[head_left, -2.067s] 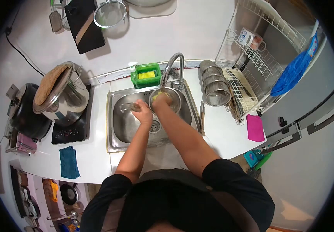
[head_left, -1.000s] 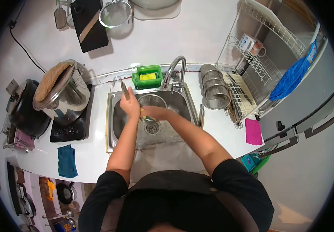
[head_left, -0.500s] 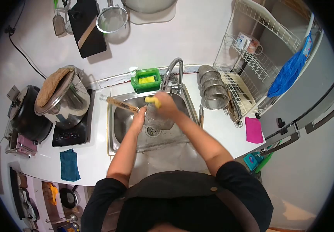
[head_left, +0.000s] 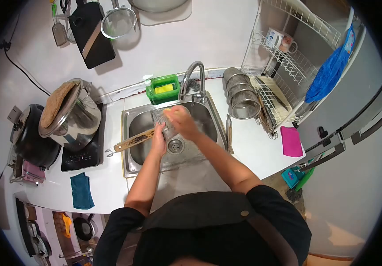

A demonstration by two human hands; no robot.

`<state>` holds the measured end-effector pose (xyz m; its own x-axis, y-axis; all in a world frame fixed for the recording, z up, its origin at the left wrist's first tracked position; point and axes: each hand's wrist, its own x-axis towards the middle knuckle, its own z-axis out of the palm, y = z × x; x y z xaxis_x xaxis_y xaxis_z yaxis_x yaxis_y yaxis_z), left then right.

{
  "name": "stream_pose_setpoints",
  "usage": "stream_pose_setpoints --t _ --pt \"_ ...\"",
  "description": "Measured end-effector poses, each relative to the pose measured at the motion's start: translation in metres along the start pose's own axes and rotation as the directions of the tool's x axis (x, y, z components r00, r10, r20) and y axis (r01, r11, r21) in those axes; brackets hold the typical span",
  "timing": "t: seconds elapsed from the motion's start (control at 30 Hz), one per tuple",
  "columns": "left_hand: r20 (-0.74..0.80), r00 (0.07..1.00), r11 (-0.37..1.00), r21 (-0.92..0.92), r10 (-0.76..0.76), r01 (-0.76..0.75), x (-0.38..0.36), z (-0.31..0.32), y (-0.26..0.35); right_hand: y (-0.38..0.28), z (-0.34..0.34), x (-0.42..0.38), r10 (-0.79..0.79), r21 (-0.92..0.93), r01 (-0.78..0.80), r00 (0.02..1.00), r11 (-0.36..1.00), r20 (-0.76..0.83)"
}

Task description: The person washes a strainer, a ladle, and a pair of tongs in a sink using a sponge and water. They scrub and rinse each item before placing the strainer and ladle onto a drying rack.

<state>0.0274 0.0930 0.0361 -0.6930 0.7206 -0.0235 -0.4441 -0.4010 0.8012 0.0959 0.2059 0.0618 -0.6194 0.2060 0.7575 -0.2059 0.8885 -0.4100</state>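
Observation:
Over the sink, my left hand is closed around a wooden-handled wire strainer near where the handle meets the basket. The scorched handle points left past the sink rim and ends in a metal hook. Its mesh basket is tilted and partly covered by my hands. My right hand is closed on a yellow sponge, pressed at the basket; only a bit of the sponge shows, and the hand is slightly blurred.
Behind the sink stand a curved faucet and a green caddy with another sponge. Several metal cylinders lie in a row at right, beside a wire rack. At left, a large pot sits on an induction cooker.
The strainer has turned, its handle end dropping toward me and its basket rising toward the caddy. My right hand with the sponge has shifted slightly left and nearer to me.

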Motion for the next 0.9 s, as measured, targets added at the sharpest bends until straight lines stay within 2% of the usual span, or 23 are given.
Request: stream_pose_setpoints --t 0.03,0.07,0.1,0.13,0.17,0.2,0.23,0.3,0.33,0.37,0.4,0.43,0.5,0.57,0.6,0.63,0.67,0.7,0.77,0.8,0.83,0.87,0.9 --pt "0.039 0.997 0.988 0.135 0.067 -0.072 -0.004 0.001 0.001 0.014 0.0 -0.001 0.002 0.004 -0.002 1.0 1.0 -0.003" --pt "0.236 0.953 0.871 0.408 0.188 -0.273 -0.011 -0.004 0.004 0.029 -0.003 -0.001 0.177 0.099 -0.17 0.983 0.98 -0.059" --pt "0.237 0.953 0.871 0.408 0.19 -0.275 -0.017 0.0 0.008 0.032 -0.007 0.002 0.351 0.2 -0.327 0.932 0.923 -0.095" --pt "0.279 0.95 0.79 0.546 0.143 -0.279 -0.023 0.007 0.01 0.028 -0.001 0.005 0.236 0.006 -0.237 0.969 0.972 -0.072" --pt "0.316 0.944 0.688 0.665 0.092 -0.29 -0.025 0.012 0.011 0.021 0.009 0.006 0.237 0.002 -0.237 0.969 0.971 -0.074" --pt "0.348 0.936 0.58 0.751 0.057 -0.315 -0.019 0.006 0.01 -0.008 0.008 0.015 0.165 0.124 -0.152 0.98 0.981 -0.112" --pt "0.345 0.937 0.584 0.75 0.056 -0.311 -0.021 0.007 0.011 -0.025 0.007 0.018 0.103 0.244 -0.063 0.983 0.968 -0.152" --pt "0.319 0.948 0.627 0.742 -0.015 -0.239 -0.027 0.008 0.021 -0.002 0.007 0.013 0.173 0.225 -0.151 0.982 0.963 -0.081" --pt "0.523 0.82 0.595 0.591 0.232 -0.545 -0.021 0.006 0.018 0.038 0.014 -0.002 0.246 0.195 -0.226 0.965 0.954 -0.087" --pt "0.522 0.822 0.594 0.594 0.23 -0.543 -0.023 0.004 0.019 0.065 0.021 -0.014 0.315 0.163 -0.298 0.945 0.941 -0.092" --pt "0.538 0.821 0.477 0.68 0.19 -0.557 -0.025 0.003 0.021 0.069 0.025 -0.024 0.495 0.311 -0.468 0.869 0.827 -0.01" --pt "0.553 0.819 0.348 0.745 0.156 -0.569 -0.023 0.003 0.022 0.052 0.023 -0.019 0.488 0.306 -0.461 0.873 0.833 -0.015" --pt "0.546 0.818 0.361 0.737 0.181 -0.572 -0.014 -0.004 0.011 0.01 0.023 -0.006 0.295 0.133 -0.265 0.901 0.955 -0.319" --pt "0.575 0.785 0.209 0.759 0.23 -0.617 -0.014 -0.007 0.007 -0.002 0.018 -0.002 0.257 0.239 -0.188 0.918 0.952 -0.302" --pt "0.57 0.791 0.206 0.765 0.223 -0.61 -0.016 -0.006 0.012 0.013 0.02 -0.01 0.279 0.205 -0.224 0.912 0.953 -0.302" --pt "0.556 0.826 0.255 0.789 0.091 -0.559 -0.019 0.001 0.021 0.029 0.022 -0.022 0.301 0.167 -0.26 0.903 0.951 -0.305" --pt "0.541 0.84 0.297 0.808 -0.035 -0.508 -0.021 0.01 0.029 0.045 0.021 -0.038 0.555 0.491 -0.445 0.826 0.749 -0.097" --pt "0.546 0.837 0.296 0.806 -0.034 -0.513 -0.025 0.02 0.036 0.045 0.023 -0.045 0.553 0.49 -0.442 0.827 0.752 -0.102" --pt "0.519 0.751 -0.161 0.769 -0.408 -0.619 -0.031 0.037 0.047 0.043 0.025 -0.06 0.755 0.904 -0.401 0.637 0.151 0.157" --pt "0.578 0.725 -0.146 0.735 -0.374 -0.662 -0.029 0.023 0.035 0.052 0.03 -0.068 0.667 0.831 -0.401 0.744 0.386 0.049" --pt "0.572 0.734 -0.147 0.743 -0.367 -0.652 -0.021 0.008 0.023 0.056 0.025 -0.069 0.661 0.83 -0.406 0.748 0.382 0.061" --pt "0.549 0.709 0.031 0.8 -0.443 -0.599 -0.014 -0.006 0.013 0.061 0.019 -0.068 0.694 0.899 -0.433 0.629 -0.059 0.349" --pt "0.537 0.669 0.2 0.833 -0.513 -0.515 -0.012 -0.007 0.016 0.064 0.016 -0.065 0.59 0.784 -0.384 0.517 -0.488 0.62"
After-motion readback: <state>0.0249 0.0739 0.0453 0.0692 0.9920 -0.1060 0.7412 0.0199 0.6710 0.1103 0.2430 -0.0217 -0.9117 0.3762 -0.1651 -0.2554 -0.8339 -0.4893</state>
